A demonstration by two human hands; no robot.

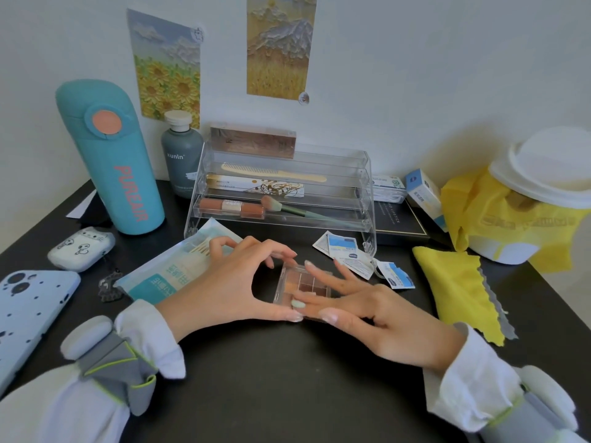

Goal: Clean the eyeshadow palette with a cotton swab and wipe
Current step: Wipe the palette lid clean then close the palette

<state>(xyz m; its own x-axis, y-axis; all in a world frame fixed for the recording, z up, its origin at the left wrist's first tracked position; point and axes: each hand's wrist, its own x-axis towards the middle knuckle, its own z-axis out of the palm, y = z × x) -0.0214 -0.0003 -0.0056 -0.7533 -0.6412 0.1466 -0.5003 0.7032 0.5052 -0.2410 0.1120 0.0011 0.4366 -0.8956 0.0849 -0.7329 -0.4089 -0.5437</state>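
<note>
Where both hands meet, palette point(302, 284).

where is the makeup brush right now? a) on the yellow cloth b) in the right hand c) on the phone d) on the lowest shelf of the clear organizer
d: the makeup brush lies on the lowest tier of the clear organizer, beside a lip-gloss tube.

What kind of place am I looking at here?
Probably a home dressing table or makeup desk. A clear tiered organizer holds a comb and makeup brush, both hands work on an eyeshadow palette, and painted postcards hang on the wall.
</note>
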